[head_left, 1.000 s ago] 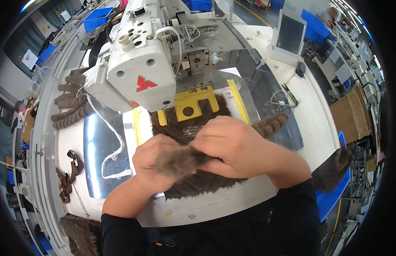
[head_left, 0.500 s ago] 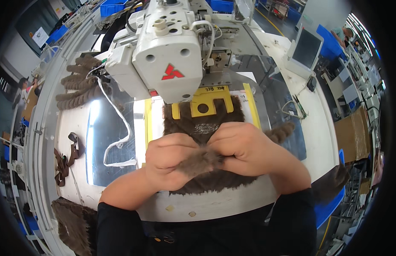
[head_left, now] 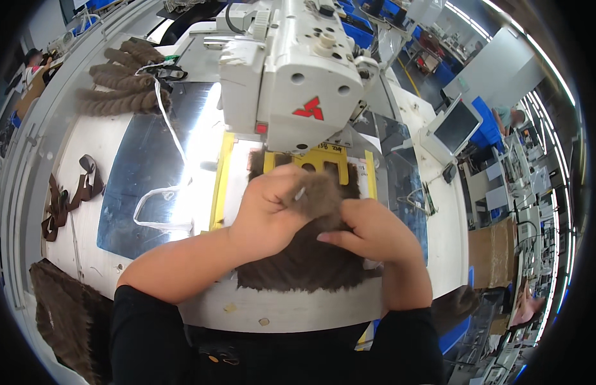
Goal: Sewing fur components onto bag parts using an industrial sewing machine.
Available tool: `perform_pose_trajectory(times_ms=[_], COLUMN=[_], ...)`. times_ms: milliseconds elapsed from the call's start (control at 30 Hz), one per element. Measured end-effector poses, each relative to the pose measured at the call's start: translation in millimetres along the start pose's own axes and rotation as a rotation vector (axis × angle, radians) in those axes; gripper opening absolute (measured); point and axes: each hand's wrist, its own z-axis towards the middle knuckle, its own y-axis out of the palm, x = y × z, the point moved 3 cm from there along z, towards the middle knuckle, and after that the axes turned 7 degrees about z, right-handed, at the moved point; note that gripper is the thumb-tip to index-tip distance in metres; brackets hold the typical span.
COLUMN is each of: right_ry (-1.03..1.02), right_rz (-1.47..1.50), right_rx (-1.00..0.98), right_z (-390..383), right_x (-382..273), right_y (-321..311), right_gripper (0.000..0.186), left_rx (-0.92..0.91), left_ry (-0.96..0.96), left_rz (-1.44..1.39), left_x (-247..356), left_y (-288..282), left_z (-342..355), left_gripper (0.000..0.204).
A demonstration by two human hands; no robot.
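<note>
My left hand (head_left: 266, 215) grips a brown fluffy fur piece (head_left: 317, 196), raised over a dark brown fur panel (head_left: 298, 266). My right hand (head_left: 375, 234) is beside it, thumb stretched out apart from the bent fingers, whose tips are partly behind the fur. The panel lies under a yellow template (head_left: 339, 157) on a white sheet, at the head of a white sewing machine (head_left: 310, 77). A clear plate with yellow edge strips (head_left: 221, 192) surrounds them.
Ribbed fur strips (head_left: 118, 90), a white cord (head_left: 160, 224) and brown straps (head_left: 70, 199) lie left. More fur (head_left: 67, 308) is lower left. A screen (head_left: 452, 128), cardboard (head_left: 493, 253) and blue bins (head_left: 484, 115) stand right. Other people (head_left: 31, 67) work in the background.
My left hand has moved up with the fur piece and tilted it upward. My right hand's thumb has moved away from the piece. The view has also shifted.
</note>
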Motion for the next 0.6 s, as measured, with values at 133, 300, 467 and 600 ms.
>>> perform_pose_trajectory(times_ms=[133,300,467,600], right_ry=[0.308,0.251,0.138,0.064], right_rz=[-0.029,0.147,0.481,0.26], right_rx=[-0.39,-0.157,0.165,0.071], right_z=[-2,-3,7,16], right_x=[-4,-6,-25,-41], right_y=[11,-4,-36,-39], right_gripper=[0.051,0.046,0.039,0.022], left_rx=[0.068,-0.049,-0.208,-0.275], left_ry=[-0.23,-0.116,0.123,0.167], left_rz=[-0.339,-0.148,0.027,0.047], left_x=[-3,-6,2,-5], left_y=[-7,-3,6,9], left_z=[11,10,9,8], left_gripper=[0.017,0.014,0.01,0.012])
